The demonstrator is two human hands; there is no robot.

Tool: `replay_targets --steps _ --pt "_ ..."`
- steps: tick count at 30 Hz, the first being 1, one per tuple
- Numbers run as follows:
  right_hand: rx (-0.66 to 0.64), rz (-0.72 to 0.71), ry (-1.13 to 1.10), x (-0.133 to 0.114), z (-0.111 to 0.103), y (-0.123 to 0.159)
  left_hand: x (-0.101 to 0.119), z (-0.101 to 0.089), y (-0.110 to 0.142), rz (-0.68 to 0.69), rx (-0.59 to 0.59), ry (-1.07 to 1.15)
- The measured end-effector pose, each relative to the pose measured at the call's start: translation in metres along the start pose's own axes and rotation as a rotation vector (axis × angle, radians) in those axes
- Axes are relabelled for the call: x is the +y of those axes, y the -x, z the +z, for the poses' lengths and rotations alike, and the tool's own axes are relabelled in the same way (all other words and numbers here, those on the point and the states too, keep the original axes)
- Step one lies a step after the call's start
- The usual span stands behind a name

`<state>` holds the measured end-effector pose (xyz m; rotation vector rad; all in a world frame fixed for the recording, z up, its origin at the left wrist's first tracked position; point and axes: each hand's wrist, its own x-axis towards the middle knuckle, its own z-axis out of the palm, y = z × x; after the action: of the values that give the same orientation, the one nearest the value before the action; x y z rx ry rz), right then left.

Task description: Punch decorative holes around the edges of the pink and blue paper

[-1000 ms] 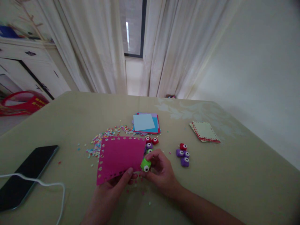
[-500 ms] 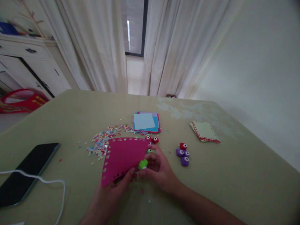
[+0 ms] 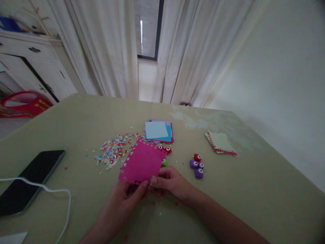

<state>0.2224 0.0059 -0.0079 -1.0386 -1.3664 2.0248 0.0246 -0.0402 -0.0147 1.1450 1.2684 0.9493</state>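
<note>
My left hand (image 3: 127, 200) grasps a pink card (image 3: 144, 162) by its near edge, thumb on top, while my right hand (image 3: 175, 184) is curled around a green hole punch (image 3: 152, 185) at the card's near right corner. A second ago the punch stood in plain sight between my right fingertips; now my thumb covers most of it, and whether the card's edge sits in its slot I cannot tell. The card has swung as well: its left side, steep before, now leans over, with the far left corner up near the colored scraps (image 3: 114, 149). A white corner (image 3: 14, 238) has entered at lower left.

Cut-out shapes line three of the card's edges. Its far right corner comes just beside two red punches (image 3: 168, 149), with a second green punch (image 3: 164, 162) next to that side. Beyond lies a stack of colored paper (image 3: 156, 130). To the right, a cluster of purple and red punches (image 3: 199, 173) stands apart from my wrist, and pale cards (image 3: 222, 142) lie farther off. The bench (image 3: 243, 193) runs wide from my right forearm to its slanting edge; leftward it stretches to a phone (image 3: 33, 179) crossed by a white cable (image 3: 54, 189).
</note>
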Motion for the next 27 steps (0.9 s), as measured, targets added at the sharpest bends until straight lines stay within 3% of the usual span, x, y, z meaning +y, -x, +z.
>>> replay_targets --steps 13,20,27 --pt "0.054 -0.049 0.027 0.0064 0.0032 0.0006 0.0004 0.0024 0.0038 -0.026 0.002 0.049" --pt "-0.018 -0.104 -0.02 0.0058 0.009 0.0016 -0.0042 0.0003 0.0049 -0.026 0.055 -0.049" --pt "0.043 0.022 0.011 0.0069 0.0052 0.0013 -0.0005 0.0025 0.0039 -0.013 0.085 -0.027"
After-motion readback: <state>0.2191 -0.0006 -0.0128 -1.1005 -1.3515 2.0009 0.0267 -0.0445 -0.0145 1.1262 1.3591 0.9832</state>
